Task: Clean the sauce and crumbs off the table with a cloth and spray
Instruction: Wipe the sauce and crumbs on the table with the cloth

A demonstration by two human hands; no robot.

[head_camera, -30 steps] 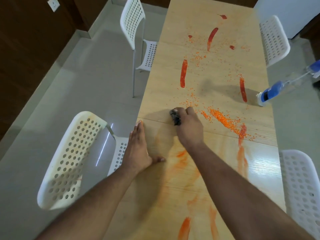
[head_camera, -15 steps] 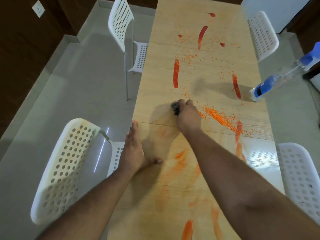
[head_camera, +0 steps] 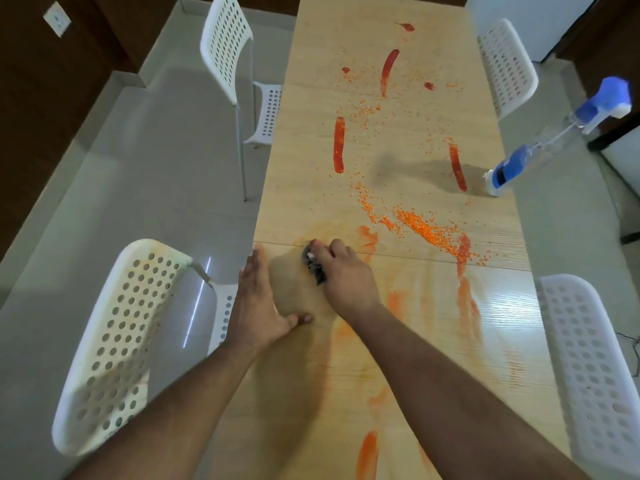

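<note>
Right hand [head_camera: 348, 282] clamped tight around a dark wadded cloth [head_camera: 314, 266], knuckles up, pressing it onto the wooden surface [head_camera: 311, 168] right at the seam line near the left edge. Left hand [head_camera: 258, 306] flat and spread, fingers straight, lined up along that same edge, thumb out on the wood, holding nothing, looking like a catch for whatever gets swept over. Orange smears [head_camera: 467, 303] thin and streaky across the near half; thick red sauce stripes [head_camera: 338, 144] untouched farther up. Big drift of orange crumbs [head_camera: 424, 230] just beyond the cloth, to its right. Spray bottle [head_camera: 554, 140] standing at the far right edge, well apart from both hands. Risks from here: a small, balled cloth likely just spreading sauce into wider film rather than lifting it; crumbs pushed too fast toward the edge skipping past the left palm onto the white chair [head_camera: 114, 341] or the floor; a wide sweep to the right possibly knocking that bottle, perched so close to the edge.
</note>
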